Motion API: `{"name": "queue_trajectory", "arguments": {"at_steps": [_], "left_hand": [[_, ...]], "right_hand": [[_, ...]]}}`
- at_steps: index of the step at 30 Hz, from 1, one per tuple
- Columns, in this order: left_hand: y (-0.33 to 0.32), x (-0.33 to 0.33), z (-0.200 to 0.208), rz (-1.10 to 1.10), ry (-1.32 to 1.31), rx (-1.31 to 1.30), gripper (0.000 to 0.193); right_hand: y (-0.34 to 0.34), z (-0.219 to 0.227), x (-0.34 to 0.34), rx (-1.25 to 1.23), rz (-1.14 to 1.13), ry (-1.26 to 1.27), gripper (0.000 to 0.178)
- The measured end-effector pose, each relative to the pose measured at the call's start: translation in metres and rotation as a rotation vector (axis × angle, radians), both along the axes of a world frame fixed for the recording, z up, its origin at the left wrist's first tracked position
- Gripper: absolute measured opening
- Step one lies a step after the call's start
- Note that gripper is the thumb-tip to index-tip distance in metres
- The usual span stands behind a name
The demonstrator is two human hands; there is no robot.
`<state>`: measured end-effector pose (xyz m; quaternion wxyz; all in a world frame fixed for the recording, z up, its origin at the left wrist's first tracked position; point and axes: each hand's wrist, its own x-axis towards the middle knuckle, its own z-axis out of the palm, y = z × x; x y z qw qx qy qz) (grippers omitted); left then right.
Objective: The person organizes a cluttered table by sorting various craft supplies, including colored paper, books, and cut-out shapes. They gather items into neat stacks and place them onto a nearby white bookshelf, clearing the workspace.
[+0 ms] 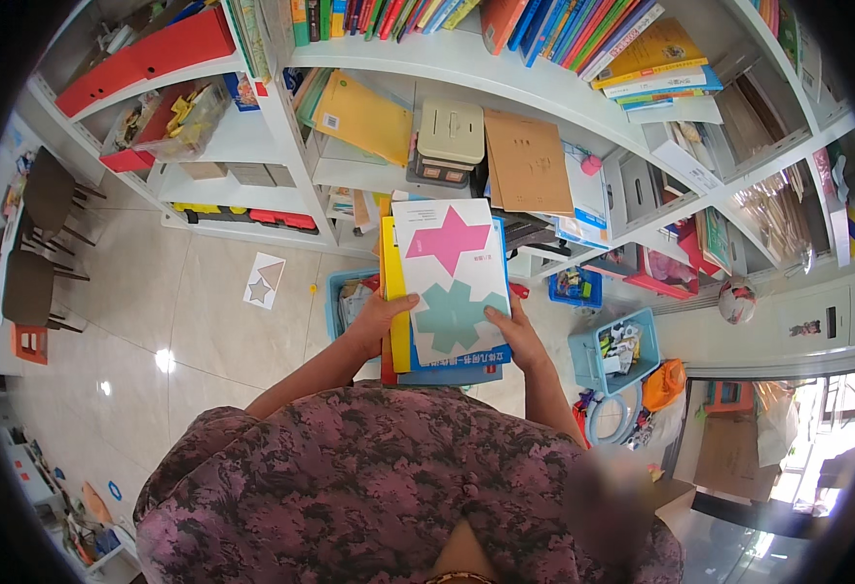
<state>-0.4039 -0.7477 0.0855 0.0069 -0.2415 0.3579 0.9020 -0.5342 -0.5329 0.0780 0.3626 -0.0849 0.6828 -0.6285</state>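
A stack of books is held in front of my body, above the floor. On top lies a white sheet (452,243) with a pink six-pointed star and a teal many-pointed shape. Below it, a blue book (466,359) and a yellow book (399,341) stick out at the edges. My left hand (381,319) grips the stack's left side, thumb on top. Around the right edge closes my right hand (519,336), its thumb pressing on the teal shape. The fingers under the stack are hidden.
A white shelf unit (418,60) full of books stands ahead. Its middle shelf holds a beige box (451,133) and brown folders (528,161). A white card (264,280) lies on the floor at left. Blue bins (588,362) stand at right, beside an orange bag (663,385).
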Motion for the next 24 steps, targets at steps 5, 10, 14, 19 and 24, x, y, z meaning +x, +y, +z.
{"name": "queue_trajectory", "arguments": {"at_steps": [5, 10, 14, 19, 24], "left_hand": [[-0.002, 0.002, 0.006, -0.035, 0.01, 0.0, 0.05], [0.001, -0.002, -0.004, -0.061, -0.038, -0.051, 0.049], [0.001, -0.005, -0.012, -0.042, -0.02, -0.16, 0.044], [0.003, -0.012, -0.007, 0.016, -0.034, -0.28, 0.04], [0.007, -0.018, -0.017, 0.091, -0.01, -0.356, 0.043]], "right_hand": [[0.004, 0.002, 0.003, -0.114, -0.045, -0.3, 0.08], [0.007, -0.009, 0.002, -0.152, -0.115, -0.413, 0.071], [-0.001, -0.003, 0.005, -0.16, -0.104, -0.193, 0.06], [-0.007, -0.008, 0.007, -0.153, -0.113, 0.106, 0.056], [-0.004, -0.016, 0.001, 0.113, -0.096, 0.253, 0.052]]}}
